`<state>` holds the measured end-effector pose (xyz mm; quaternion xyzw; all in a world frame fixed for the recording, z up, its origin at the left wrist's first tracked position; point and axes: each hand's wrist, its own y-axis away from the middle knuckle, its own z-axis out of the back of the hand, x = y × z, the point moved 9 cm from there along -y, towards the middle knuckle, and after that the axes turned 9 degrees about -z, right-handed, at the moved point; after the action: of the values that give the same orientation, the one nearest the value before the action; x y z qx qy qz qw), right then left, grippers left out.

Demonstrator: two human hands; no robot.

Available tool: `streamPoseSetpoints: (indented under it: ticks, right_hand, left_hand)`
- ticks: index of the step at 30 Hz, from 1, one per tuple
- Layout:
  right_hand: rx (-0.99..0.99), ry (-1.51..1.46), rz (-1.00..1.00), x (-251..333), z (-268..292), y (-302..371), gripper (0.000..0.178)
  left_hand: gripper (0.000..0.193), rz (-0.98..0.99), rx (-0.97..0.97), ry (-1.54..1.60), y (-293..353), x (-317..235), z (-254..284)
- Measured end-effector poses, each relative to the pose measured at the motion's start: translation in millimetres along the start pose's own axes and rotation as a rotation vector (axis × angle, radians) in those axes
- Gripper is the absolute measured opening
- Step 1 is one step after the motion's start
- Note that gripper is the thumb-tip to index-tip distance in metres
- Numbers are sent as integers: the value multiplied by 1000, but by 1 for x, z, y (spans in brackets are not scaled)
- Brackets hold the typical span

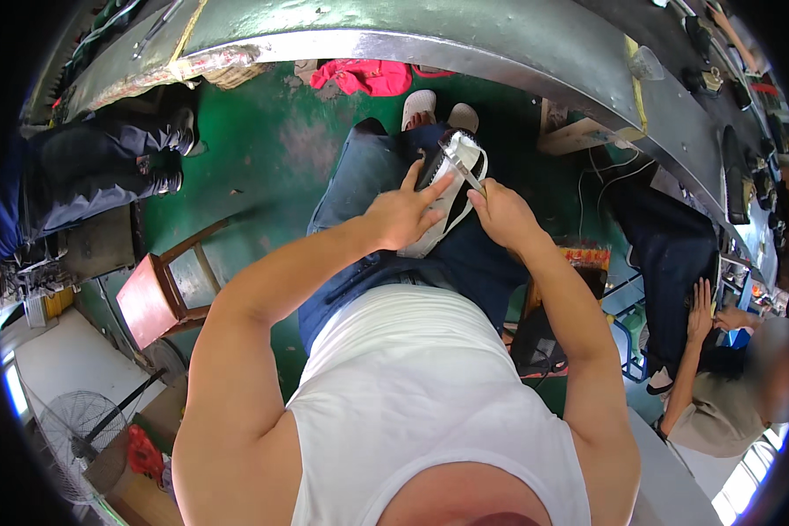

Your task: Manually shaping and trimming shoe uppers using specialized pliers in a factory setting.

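White and black material, shoe-shaped, lies across my thighs.

Head view. Piece: a shoe-like item (pixel 452 203) held on my blue jeans (pixel 351 197), long axis running away from me, dark-edged end toward my knees. A pale strap or edge loops along its right side; exact construction too small to tell.

Left hand (pixel 399 217): on the near left part of the piece, fingers splayed across it. Cannot tell whether any finger hooks beneath, so true grip unconfirmed.

Right hand (pixel 505 215): fingers curled round a slim metal tool (pixel 465 172), which slants up and left over the far end. Tool type not clear; nor can I confirm tip contact.

Notes on method (judgement): my lap yields, so the left hand should press the piece firmly to the thigh and keep it from rolling. Splayed fingers lie close to the tool; best kept behind its tip and out of its line. Short, controlled strokes from the wrist should suit better than force from the arm. The strap should be held clear.

Surroundings: metal-edged bench (pixel 342 42) ahead, red cloth (pixel 373 77) on the green floor (pixel 263 114) beneath it.
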<state>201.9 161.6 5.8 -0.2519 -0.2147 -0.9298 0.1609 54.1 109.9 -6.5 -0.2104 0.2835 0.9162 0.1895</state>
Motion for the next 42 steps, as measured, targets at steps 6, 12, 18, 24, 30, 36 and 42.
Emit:
streamPoseSetpoints:
  ticks: [6,12,18,24,30,36,42]
  right_hand:
    - [-15,-343,62,22,21,26,38]
    - [201,-331,-106,-12,-31,40,40]
    - [-59,-793,-206,-53,-15,61,35]
    - [-61,-943,-310,-72,-15,65,32]
    - [178,-874,-318,-61,-19,64,25]
    - [209,-427,-290,-31,-5,74,24]
    - [264,-320,-51,7,3,60,21]
  left_hand:
    - [75,126,-366,807,16,46,-47]
    - [115,-35,-239,699,19,26,-29]
    - [71,-168,-505,293,54,-3,95]
    - [63,-449,-855,1021,39,-23,158]
    - [72,76,-399,881,-63,40,77]
    - [56,-11,-317,717,-18,59,-4]
    - [31,107,-544,106,3,23,24]
